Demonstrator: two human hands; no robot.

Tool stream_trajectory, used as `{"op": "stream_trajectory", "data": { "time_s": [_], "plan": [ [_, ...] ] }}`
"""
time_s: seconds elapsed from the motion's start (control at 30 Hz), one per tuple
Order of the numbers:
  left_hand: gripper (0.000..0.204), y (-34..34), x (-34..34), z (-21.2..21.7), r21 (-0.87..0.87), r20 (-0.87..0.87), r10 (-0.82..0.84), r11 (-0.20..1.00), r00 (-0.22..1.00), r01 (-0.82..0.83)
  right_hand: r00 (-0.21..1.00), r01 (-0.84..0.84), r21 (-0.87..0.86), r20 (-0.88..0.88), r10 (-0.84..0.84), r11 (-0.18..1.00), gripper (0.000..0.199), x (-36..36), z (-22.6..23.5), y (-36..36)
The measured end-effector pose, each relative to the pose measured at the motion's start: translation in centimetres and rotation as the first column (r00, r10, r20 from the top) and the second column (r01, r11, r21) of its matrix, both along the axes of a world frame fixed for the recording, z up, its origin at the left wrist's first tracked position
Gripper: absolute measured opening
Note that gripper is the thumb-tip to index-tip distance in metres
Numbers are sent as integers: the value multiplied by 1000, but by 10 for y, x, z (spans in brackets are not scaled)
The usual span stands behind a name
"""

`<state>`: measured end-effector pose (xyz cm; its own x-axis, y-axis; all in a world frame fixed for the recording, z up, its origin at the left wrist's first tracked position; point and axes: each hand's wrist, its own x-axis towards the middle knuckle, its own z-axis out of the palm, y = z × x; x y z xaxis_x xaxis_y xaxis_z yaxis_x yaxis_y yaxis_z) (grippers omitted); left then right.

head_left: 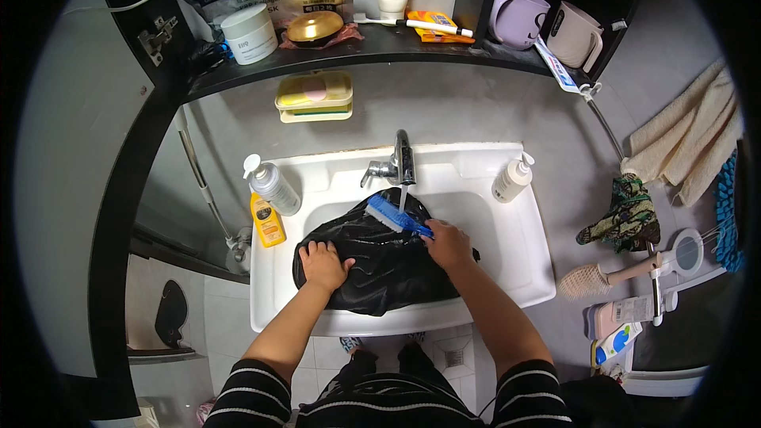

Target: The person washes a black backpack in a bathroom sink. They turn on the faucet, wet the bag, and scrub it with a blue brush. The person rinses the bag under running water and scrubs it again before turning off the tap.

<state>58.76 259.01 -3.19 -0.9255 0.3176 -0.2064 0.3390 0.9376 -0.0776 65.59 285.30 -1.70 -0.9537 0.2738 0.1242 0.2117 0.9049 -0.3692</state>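
Observation:
A large black, shiny wet fabric piece (380, 273) lies bunched across the white sink (519, 277); I cannot tell whether it is a garment or a bag. My left hand (323, 266) rests flat on its left part, fingers somewhat apart. On the right, my right hand (449, 244) is closed around the handle of a blue scrub brush (388, 212) with pale bristles. The brush head is just below the chrome faucet (403, 160), and a thin stream of water comes down at it. The bristles are tilted toward the fabric; whether they touch it is hard to tell.
Pump bottles stand at the sink's back corners, a grey one (275, 188) left and a white one (513, 180) right. A yellow bottle (268, 220) is on the left rim. A soap box (315, 97) hangs below the dark shelf (380, 55). Towels (686, 123) hang at right.

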Motion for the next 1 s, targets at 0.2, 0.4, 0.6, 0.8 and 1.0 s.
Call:
{"op": "stream_trajectory", "data": {
  "time_s": [0.2,0.4,0.6,0.8,1.0],
  "plan": [
    [41,-24,9,-14,450,-164,-7,889,986,81,950,-284,42,-119,287,958,34,-11,-9,-40],
    [29,-35,39,13,724,-468,-96,528,878,444,970,-241,71,61,237,968,63,-29,8,-40],
    [31,-33,48,26,639,-559,-233,490,796,593,953,-287,-71,80,293,955,60,-16,-27,-12],
    [47,-39,45,28,615,-469,-150,651,870,444,969,-246,-174,-58,240,953,46,35,23,9],
    [47,-27,47,67,599,-328,-230,700,916,390,984,-158,-137,58,167,978,39,74,41,22]
  ]
}}
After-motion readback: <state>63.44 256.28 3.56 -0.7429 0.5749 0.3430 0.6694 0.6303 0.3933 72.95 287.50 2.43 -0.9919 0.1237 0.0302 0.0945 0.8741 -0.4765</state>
